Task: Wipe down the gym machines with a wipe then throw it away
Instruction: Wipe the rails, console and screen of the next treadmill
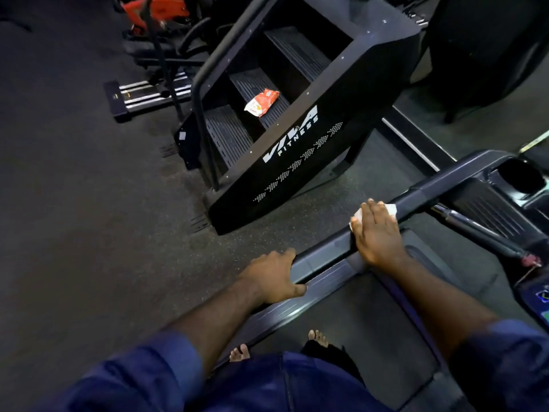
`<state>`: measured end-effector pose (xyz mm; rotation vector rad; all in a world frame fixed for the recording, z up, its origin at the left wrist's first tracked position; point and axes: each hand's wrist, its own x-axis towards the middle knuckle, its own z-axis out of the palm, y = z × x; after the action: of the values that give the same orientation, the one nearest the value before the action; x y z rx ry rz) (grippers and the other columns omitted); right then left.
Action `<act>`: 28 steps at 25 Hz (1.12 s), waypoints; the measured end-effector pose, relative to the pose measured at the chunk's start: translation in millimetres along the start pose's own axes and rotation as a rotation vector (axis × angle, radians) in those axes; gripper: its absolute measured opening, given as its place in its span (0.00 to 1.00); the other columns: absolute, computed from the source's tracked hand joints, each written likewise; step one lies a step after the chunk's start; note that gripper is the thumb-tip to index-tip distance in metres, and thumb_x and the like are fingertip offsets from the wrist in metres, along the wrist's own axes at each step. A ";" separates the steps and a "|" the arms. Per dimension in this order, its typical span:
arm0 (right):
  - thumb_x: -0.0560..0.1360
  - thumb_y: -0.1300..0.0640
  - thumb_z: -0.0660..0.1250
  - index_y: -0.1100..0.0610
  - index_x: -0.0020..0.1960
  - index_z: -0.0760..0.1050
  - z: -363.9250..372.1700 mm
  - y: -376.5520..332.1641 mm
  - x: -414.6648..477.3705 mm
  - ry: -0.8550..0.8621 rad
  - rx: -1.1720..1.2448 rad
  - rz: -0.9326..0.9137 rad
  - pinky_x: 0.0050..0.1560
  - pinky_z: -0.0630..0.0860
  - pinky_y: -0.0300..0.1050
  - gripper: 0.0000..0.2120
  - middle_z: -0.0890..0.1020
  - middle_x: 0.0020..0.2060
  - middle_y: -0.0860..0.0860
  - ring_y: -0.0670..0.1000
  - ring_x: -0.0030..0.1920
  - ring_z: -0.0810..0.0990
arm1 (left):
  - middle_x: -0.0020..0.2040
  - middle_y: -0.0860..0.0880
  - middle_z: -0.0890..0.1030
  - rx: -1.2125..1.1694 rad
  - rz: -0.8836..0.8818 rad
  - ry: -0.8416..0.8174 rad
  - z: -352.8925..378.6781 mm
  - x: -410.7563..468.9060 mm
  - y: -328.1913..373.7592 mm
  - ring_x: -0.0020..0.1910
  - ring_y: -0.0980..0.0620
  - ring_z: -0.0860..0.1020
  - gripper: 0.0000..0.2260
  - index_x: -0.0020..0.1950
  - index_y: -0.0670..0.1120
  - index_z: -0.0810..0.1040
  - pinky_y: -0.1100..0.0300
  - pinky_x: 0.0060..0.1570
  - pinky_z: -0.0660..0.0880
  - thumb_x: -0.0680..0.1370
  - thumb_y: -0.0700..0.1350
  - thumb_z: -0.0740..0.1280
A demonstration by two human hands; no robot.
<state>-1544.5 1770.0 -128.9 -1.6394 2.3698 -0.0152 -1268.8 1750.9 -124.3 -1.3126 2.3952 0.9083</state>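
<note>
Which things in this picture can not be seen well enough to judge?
- Head view: the wipe is mostly covered by the right hand; its dirt cannot be judged.
- The packet on the stair machine: its print is too small.
- The treadmill console is cut off by the right edge.
- No bin is in view.

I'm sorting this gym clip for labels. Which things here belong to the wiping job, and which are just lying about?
In the job: white wipe under the right hand; treadmill handrail, gripped by the left hand; orange wipes packet.

Lying about: stair climber; red machine.
</note>
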 end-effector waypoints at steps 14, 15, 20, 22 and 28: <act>0.86 0.39 0.40 0.54 0.85 0.47 20.2 -58.0 -41.5 -0.084 -0.030 -0.222 0.83 0.42 0.57 0.32 0.50 0.85 0.52 0.54 0.84 0.43 | 0.63 0.47 0.79 -0.057 -0.042 -0.007 -2.2 1.8 3.6 0.58 0.44 0.79 0.35 0.74 0.52 0.66 0.47 0.58 0.80 0.74 0.65 0.73; 0.85 0.38 0.39 0.52 0.86 0.47 21.8 -61.2 -61.2 -0.090 -0.028 -0.333 0.83 0.42 0.56 0.32 0.50 0.85 0.51 0.53 0.84 0.44 | 0.62 0.47 0.80 -0.050 -0.046 -0.005 -1.2 1.5 4.9 0.57 0.45 0.79 0.33 0.73 0.54 0.66 0.47 0.56 0.80 0.74 0.65 0.73; 0.84 0.37 0.36 0.52 0.85 0.48 2.9 19.6 -16.5 -0.097 -0.088 -0.316 0.81 0.42 0.52 0.35 0.51 0.85 0.51 0.53 0.84 0.47 | 0.56 0.49 0.80 -0.012 -0.091 0.009 -2.6 1.3 8.9 0.50 0.47 0.79 0.30 0.69 0.55 0.69 0.50 0.51 0.77 0.73 0.67 0.72; 0.83 0.38 0.35 0.55 0.85 0.48 -0.3 11.3 -8.6 -0.116 -0.072 -0.212 0.83 0.44 0.56 0.36 0.50 0.85 0.53 0.55 0.84 0.46 | 0.57 0.48 0.80 0.043 -0.132 0.035 -3.8 -0.7 9.9 0.52 0.45 0.79 0.32 0.69 0.54 0.70 0.50 0.52 0.77 0.72 0.70 0.70; 0.84 0.39 0.38 0.47 0.85 0.44 22.4 -46.3 -71.3 -0.165 -0.093 -0.693 0.82 0.41 0.53 0.31 0.51 0.85 0.48 0.51 0.84 0.46 | 0.56 0.50 0.84 -0.032 -0.195 0.111 8.6 -13.7 5.0 0.52 0.46 0.82 0.31 0.65 0.57 0.75 0.52 0.51 0.80 0.69 0.73 0.69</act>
<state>-1473.6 1821.9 -128.6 -2.3175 1.6049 0.0972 -1265.8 1767.4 -122.1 -1.6152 2.2893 0.8416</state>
